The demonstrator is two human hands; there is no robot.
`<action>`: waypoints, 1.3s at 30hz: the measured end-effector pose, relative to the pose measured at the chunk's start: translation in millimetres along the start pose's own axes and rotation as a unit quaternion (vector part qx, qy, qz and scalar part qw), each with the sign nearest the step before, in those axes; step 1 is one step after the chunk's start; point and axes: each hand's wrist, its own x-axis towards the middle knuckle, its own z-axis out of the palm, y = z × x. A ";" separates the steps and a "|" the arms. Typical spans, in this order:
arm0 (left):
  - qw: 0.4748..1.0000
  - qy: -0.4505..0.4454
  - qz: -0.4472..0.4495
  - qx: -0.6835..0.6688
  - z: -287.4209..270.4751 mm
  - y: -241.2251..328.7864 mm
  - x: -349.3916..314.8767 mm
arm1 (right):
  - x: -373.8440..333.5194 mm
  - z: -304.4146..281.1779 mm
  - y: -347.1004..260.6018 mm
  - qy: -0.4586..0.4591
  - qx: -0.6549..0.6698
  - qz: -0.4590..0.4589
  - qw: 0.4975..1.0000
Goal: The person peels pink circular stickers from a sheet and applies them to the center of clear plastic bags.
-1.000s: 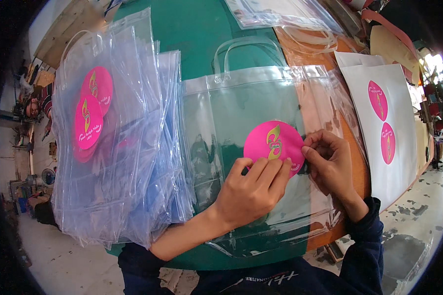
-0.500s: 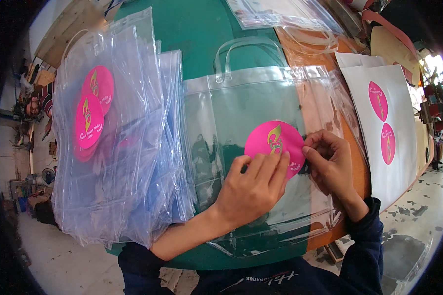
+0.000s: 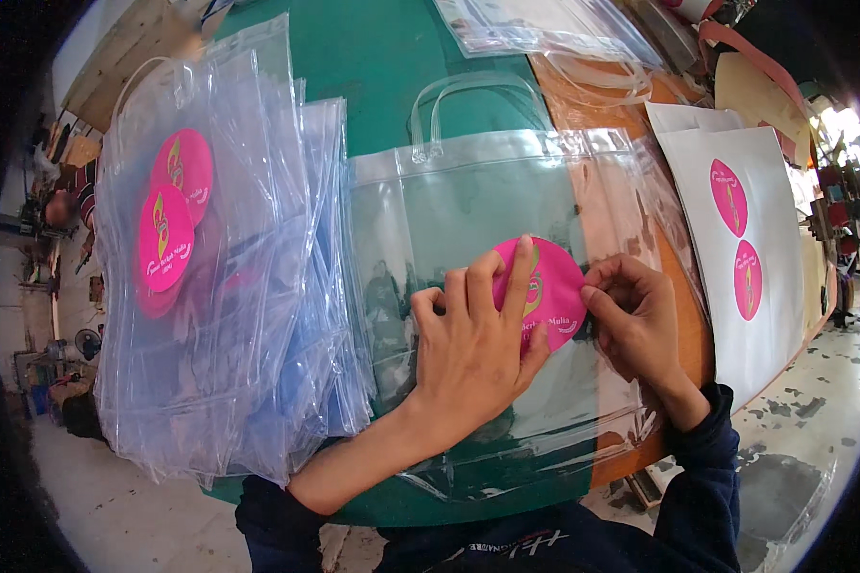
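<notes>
A clear plastic bag (image 3: 487,420) with see-through handles lies flat in front of me. On its middle is a round pink sticker (image 3: 562,286) with a green and yellow design. Across the sticker's left part my left hand (image 3: 473,329) lies flat, fingers stretched toward the top. My right hand (image 3: 635,315) pinches the sticker's right edge between thumb and fingertips. Whether that edge is lifted off the plastic, I cannot tell. The sticker's left side is hidden under my left hand.
At the left lies a thick pile of clear bags (image 3: 248,315) with pink stickers. To the right is a white sheet (image 3: 764,363) bearing two pink round stickers (image 3: 747,280). More clear bags (image 3: 554,29) lie at the back of the green tabletop (image 3: 373,67). Beyond, a person's striped sleeve (image 3: 88,186) shows.
My left hand has shifted left and up the sticker, its fingers now straighter and spread, covering more of the sticker's left side. My right hand keeps its pinch at the right edge.
</notes>
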 end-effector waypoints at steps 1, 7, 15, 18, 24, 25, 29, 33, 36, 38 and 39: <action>1.000 -0.002 -0.003 0.006 -0.2 0.5 0.2 | -0.1 0.1 0.0 0.003 -0.003 -0.003 1.000; 1.000 -0.007 -0.001 -0.009 -0.7 -0.1 1.9 | 1.1 -0.4 1.3 0.005 0.002 0.001 1.000; 1.000 0.002 0.017 -0.014 -0.3 0.3 0.6 | 0.3 -1.3 1.1 0.005 -0.020 -0.010 1.000; 0.998 0.034 0.058 0.001 6.2 -1.4 -1.8 | 1.2 -0.1 1.6 0.007 -0.020 -0.015 1.000; 0.998 0.028 0.048 0.007 0.0 -0.3 1.4 | 0.3 1.2 0.2 0.008 -0.011 -0.006 1.000; 0.999 0.009 0.033 0.002 -0.9 -0.3 2.6 | 0.5 0.3 -0.2 0.009 -0.012 -0.001 1.000; 0.999 -0.012 0.030 0.012 -0.3 0.3 3.0 | 1.1 0.5 4.8 0.019 -0.006 -0.017 1.000; 0.998 0.011 0.037 0.039 0.0 -0.2 3.9 | 1.2 0.8 2.8 0.012 -0.002 -0.008 1.000; 0.998 0.021 0.039 0.048 0.3 1.2 6.3 | 0.4 -1.1 1.3 0.011 -0.008 -0.011 1.000; 0.998 0.021 0.035 0.051 1.3 1.7 7.2 | 0.6 -0.4 1.8 0.009 -0.013 -0.012 1.000; 0.998 0.029 0.026 0.051 2.5 1.6 7.4 | 1.0 0.3 2.9 0.008 -0.014 -0.012 1.000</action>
